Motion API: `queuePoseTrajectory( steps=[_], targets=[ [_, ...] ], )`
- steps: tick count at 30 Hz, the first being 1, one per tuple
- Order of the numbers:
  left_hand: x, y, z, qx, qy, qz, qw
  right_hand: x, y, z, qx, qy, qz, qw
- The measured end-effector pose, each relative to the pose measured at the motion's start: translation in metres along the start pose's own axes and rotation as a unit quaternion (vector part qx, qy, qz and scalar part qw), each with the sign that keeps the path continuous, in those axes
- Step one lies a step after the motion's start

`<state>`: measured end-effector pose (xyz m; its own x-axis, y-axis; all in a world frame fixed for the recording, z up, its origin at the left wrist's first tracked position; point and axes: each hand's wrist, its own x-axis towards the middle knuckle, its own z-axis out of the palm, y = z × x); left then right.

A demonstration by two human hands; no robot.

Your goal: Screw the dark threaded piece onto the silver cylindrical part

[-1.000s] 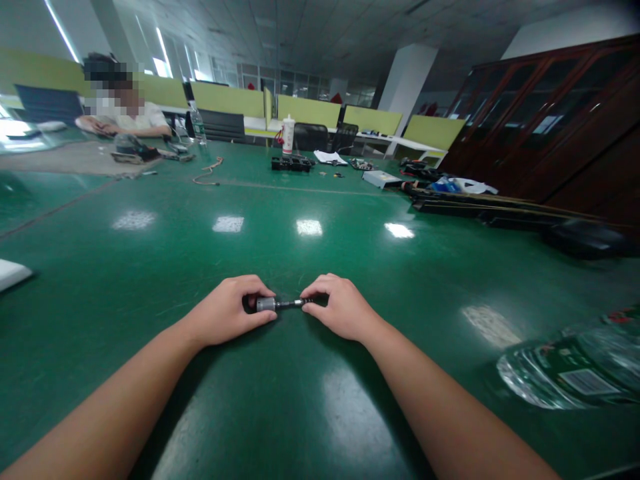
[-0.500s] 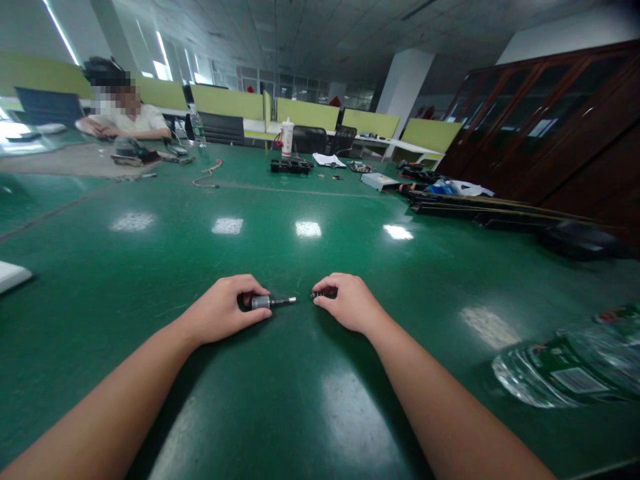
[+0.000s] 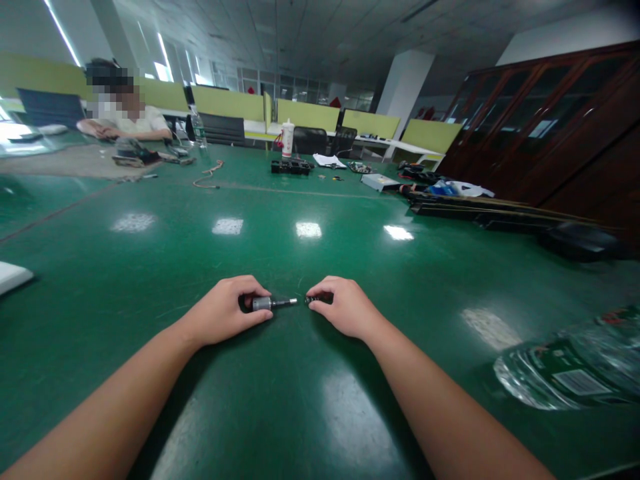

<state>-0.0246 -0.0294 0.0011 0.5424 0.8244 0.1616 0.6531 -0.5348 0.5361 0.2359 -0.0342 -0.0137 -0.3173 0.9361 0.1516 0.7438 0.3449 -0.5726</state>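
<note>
My left hand [image 3: 225, 312] grips a grey cylindrical piece with a thin shaft [image 3: 262, 303] between thumb and fingers. Its shaft points right and ends in a silver tip; its rear end is partly hidden in the palm. Facing it, my right hand [image 3: 345, 307] pinches a small dark ridged piece [image 3: 311, 299] that looks like a coil spring, most of it covered by the fingers. A narrow gap separates the silver tip from the ridged piece. Both hands are low over the green table [image 3: 280, 387].
A large water bottle [image 3: 575, 373] lies on the right. A white object's corner [image 3: 14, 277] shows at the left edge. Far back are a white cup [image 3: 287, 139], a black device [image 3: 291, 167], a cord [image 3: 206, 177] and long dark parts [image 3: 480, 208]. Another person [image 3: 127, 120] sits far left.
My right hand has shifted slightly left with the ridged piece, narrowing the gap to the silver tip. My left hand has hardly moved.
</note>
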Motion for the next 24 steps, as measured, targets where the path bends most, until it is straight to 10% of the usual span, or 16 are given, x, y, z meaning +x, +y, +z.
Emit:
queuePoseTrajectory(
  steps=[24],
  targets=[
    [0.000,0.014,0.007,-0.044,-0.027,0.028,0.998,-0.004,-0.033,0.017,0.080,-0.023,-0.063,0.995]
  ],
)
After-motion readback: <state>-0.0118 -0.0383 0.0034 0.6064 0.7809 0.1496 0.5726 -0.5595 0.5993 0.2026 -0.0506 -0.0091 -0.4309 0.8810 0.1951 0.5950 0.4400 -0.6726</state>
